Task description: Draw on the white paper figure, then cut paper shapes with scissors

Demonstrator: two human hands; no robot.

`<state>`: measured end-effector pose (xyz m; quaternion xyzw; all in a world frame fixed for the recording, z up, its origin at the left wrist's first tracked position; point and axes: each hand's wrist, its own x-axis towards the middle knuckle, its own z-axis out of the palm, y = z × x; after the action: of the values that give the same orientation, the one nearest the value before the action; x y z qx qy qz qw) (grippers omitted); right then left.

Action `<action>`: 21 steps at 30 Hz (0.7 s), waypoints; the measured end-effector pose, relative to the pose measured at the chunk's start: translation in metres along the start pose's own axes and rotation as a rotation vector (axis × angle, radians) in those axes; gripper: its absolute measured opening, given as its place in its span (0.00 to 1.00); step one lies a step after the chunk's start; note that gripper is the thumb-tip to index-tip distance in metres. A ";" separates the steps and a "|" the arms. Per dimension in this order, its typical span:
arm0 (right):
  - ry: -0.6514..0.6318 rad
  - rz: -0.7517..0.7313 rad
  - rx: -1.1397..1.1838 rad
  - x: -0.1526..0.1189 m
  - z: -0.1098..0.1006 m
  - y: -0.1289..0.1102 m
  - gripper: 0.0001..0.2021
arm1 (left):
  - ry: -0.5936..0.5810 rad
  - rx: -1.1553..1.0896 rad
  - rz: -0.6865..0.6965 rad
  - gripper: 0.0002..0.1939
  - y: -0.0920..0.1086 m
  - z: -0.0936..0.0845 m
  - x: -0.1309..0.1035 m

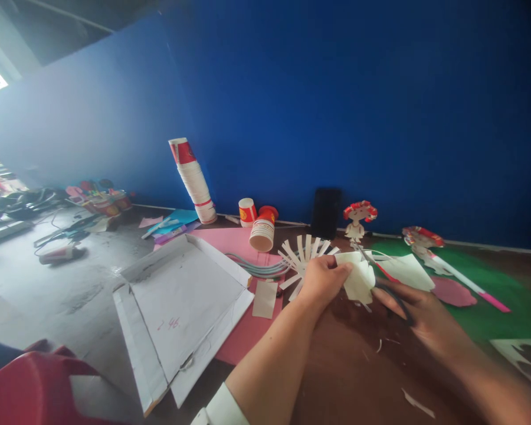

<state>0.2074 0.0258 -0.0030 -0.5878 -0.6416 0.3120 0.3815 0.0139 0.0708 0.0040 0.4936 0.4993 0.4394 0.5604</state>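
Observation:
My left hand (323,280) pinches a pale cream piece of paper (359,283) between thumb and fingers. My right hand (418,313), a little blurred, is closed around the dark handle of a pair of scissors (398,302) at the paper's right edge. How the blades meet the paper is hard to make out. Beside my left hand fans out a cup cut into white strips (303,257). Behind my right hand lies another cream sheet (409,271). Beyond the paper stands a small paper figure with red-and-white curled hair (357,221), and a second figure (422,242) lies to its right.
A white box lid (190,301) lies on pink paper (234,348) at left. Behind it rises a tall leaning stack of paper cups (194,183), with more cups (262,233) nearby. A black phone (326,212) leans on the blue partition (336,106). A pink-white marker (469,280) lies right.

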 end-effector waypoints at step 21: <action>-0.044 0.106 0.049 -0.001 -0.002 -0.007 0.24 | -0.024 0.004 -0.005 0.10 0.006 -0.001 -0.005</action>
<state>0.2054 0.0240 0.0035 -0.6045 -0.6098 0.3602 0.3646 0.0123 0.0668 0.0104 0.4986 0.4946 0.4312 0.5664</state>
